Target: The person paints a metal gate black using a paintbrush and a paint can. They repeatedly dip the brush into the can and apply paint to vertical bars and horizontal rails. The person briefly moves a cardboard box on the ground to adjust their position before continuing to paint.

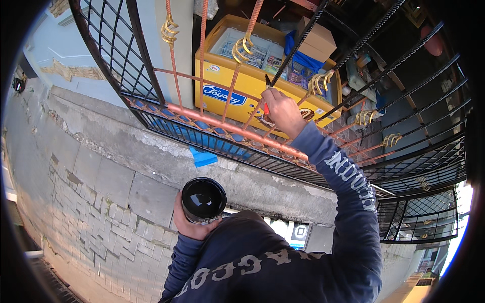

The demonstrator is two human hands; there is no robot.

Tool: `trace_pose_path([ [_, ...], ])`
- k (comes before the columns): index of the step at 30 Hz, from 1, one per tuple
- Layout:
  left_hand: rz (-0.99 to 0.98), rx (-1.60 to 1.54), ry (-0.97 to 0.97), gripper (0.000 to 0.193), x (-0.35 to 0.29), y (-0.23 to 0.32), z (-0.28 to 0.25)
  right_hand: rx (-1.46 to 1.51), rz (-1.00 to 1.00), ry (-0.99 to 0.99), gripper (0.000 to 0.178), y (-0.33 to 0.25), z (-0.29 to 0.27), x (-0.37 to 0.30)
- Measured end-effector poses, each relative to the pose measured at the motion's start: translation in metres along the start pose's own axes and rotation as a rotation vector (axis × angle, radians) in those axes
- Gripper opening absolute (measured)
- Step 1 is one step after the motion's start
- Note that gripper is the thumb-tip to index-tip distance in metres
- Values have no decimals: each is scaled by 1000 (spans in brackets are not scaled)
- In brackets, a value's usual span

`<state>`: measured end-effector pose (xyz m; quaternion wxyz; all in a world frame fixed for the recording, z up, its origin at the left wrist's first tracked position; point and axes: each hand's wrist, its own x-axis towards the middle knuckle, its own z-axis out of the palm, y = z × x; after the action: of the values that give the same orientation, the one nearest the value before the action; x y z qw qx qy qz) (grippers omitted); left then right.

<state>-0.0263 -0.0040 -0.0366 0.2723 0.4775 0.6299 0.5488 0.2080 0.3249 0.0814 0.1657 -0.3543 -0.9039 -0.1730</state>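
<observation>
Nearest: the person's dark blue hooded top (283, 267), pale lettering across chest and right sleeve, is filling the lower middle of the view.

Left hand (189, 222) is wrapping closed around a small round can (203, 200), held upright close to the chest, open top facing the camera. Contents are glossy black paint, reflecting light.

Right arm is reaching up and away. Right hand (283, 111) is gripping closed around a red-handled brush (266, 96); its dark tip is touching a twisted black bar (298, 48) of the metal railing (227, 129). Only a short piece of the handle is showing beside the fingers.

Railing: the bars left of the hand are showing orange-red, the bars to the right are showing black; gold curled ornaments (318, 83) are sitting along the bars. The lower rail is running from the left down toward the right.

Beyond, through the bars: a yellow chest freezer (242, 86), a cardboard box (316, 40) on it at its right. A grey concrete ledge (126, 146) and block wall are lying far left, a blue scrap (203, 157) sitting at the ledge's edge.
</observation>
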Motion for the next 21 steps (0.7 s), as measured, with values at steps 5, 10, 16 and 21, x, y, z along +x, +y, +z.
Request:
trace_pose_path([
  [5, -38, -16, -44, 125, -2, -9, -1, -32, 85, -48, 18, -4, -9, 8],
  [10, -12, 25, -56, 122, 1, -9, 1, -161, -15, -67, 18, -7, -5, 20],
  [16, 59, 128, 41, 117, -2, -1, -7, 57, -139, 85, 28, -5, -18, 38],
  [21, 79, 128, 70, 116, -1, 7, -11, -183, 166, -142, 23, 1, -21, 42],
])
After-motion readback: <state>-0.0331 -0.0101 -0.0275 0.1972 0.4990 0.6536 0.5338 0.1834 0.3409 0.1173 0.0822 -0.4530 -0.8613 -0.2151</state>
